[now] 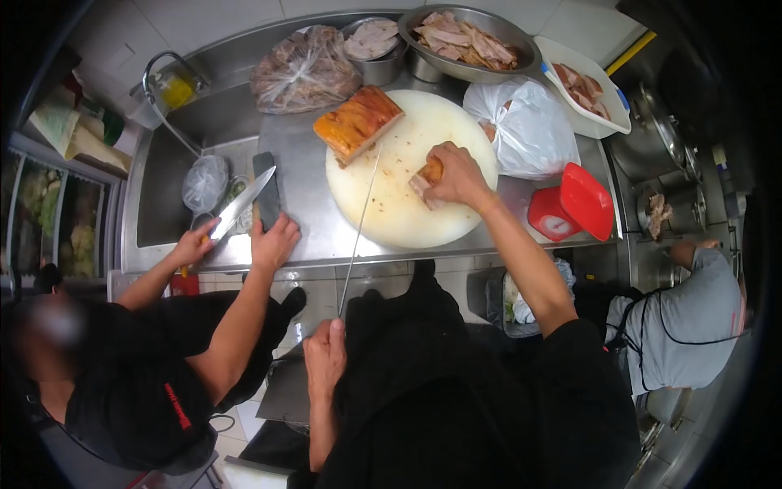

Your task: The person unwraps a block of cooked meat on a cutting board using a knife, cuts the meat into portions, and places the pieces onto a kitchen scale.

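My left hand (324, 359) is closed around the handle of a long, thin knife (360, 232). Its blade looks edge-on from here, and the tip reaches over the round white cutting board (383, 216). On the right part of that board, my right hand (456, 178) grips a small piece of browned meat (427, 173), partly hidden by the fingers. A larger block of orange-brown meat (357, 124) lies at the board's upper left edge, close to the knife tip. Crumbs of meat are scattered between the two.
At left, a co-worker's hands hold a broad knife (244, 200) by a dark sharpening stone (265, 183). Behind the board are bagged meat (303, 69), a steel bowl (521, 61) of slices and a white bag (521, 126). A red scale (570, 204) stands right; another person is beyond.
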